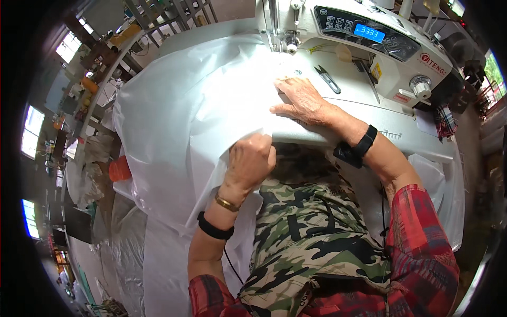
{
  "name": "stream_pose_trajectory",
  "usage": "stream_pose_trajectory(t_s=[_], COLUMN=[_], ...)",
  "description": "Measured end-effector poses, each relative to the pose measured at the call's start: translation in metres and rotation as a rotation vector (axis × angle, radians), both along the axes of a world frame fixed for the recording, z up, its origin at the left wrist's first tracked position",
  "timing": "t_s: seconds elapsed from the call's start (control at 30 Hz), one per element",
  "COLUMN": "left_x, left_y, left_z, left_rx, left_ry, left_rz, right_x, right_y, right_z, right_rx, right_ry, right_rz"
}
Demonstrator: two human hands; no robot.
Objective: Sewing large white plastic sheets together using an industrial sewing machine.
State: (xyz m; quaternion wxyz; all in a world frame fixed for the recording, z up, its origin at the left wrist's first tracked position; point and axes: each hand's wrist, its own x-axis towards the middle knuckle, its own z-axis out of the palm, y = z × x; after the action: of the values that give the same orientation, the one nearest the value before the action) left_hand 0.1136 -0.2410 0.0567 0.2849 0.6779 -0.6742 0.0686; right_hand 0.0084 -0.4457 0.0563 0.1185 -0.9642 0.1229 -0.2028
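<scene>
A large, thin, shiny white sheet, fabric or plastic I cannot tell, covers the left of the table and hangs over its front edge. My left hand is closed on the sheet's near edge, knuckles up. Farther back, my right hand lies palm down by the sheet's right edge, fingers stretched toward the needle area. A white sewing machine stands there, its presser foot lost in the lamp's glare. Dark thread snips rest on the machine bed, right of my right hand.
A long thin dark-handled tool lies under the machine arm. An orange-red object sits beside the sheet at the left. Grey metal racks stand behind the table. More white sheeting hangs at the right.
</scene>
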Motion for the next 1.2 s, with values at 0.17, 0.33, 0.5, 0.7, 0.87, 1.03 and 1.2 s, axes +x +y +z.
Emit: stream_pose_trajectory(t_s=[0.17, 0.33, 0.5, 0.7, 0.87, 1.03, 1.2], left_x=[0.014, 0.021, 0.037, 0.037, 0.039, 0.092, 0.108], left_y=[-0.047, -0.089, -0.124, -0.088, -0.022, -0.007, -0.008], left_z=[0.013, 0.025, 0.016, 0.030, 0.008, -0.006, -0.021], left_rx=[0.035, 0.063, 0.041, 0.114, -0.244, -0.025, -0.111], left_ry=[-0.091, -0.141, -0.079, 0.325, 0.163, 0.488, 0.711], left_rz=[-0.002, 0.035, 0.099, 0.023, 0.067, 0.235, 0.113], right_x=[0.000, 0.002, 0.006, 0.010, 0.004, -0.009, -0.047], right_y=[-0.002, -0.004, -0.001, -0.005, -0.013, 0.006, 0.125], right_z=[0.000, -0.012, -0.011, -0.019, -0.006, -0.021, -0.024], right_rx=[0.061, 0.070, 0.011, 0.003, 0.052, -0.084, -0.098], right_ry=[0.025, -0.132, -0.093, -0.099, 0.041, -0.171, -0.306], right_rz=[-0.013, -0.028, -0.092, -0.114, -0.153, -0.241, 0.309])
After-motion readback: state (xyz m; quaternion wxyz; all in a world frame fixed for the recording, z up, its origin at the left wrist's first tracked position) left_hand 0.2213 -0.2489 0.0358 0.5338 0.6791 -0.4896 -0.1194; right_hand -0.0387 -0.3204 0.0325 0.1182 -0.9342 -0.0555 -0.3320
